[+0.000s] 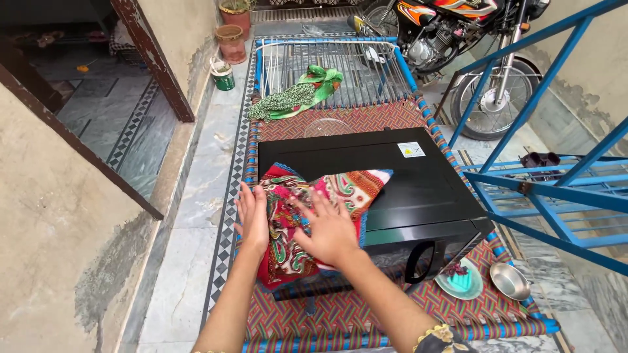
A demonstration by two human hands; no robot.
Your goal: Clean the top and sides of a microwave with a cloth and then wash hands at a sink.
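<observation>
A black microwave oven (405,186) lies on a woven cot (340,121). A folded red patterned cloth (327,193) with blue trim is spread over the oven's near left corner. My left hand (252,219) presses flat on the cloth's left edge, fingers together. My right hand (330,229) lies flat on the cloth's middle, fingers spread. Neither hand grips anything.
A green patterned cloth (297,95) lies at the cot's far end. A green plate (461,281) and a steel bowl (509,280) sit on the cot near the oven's door. A motorcycle (458,39) and a blue metal frame (549,176) stand at the right. Pots (230,42) stand by the wall.
</observation>
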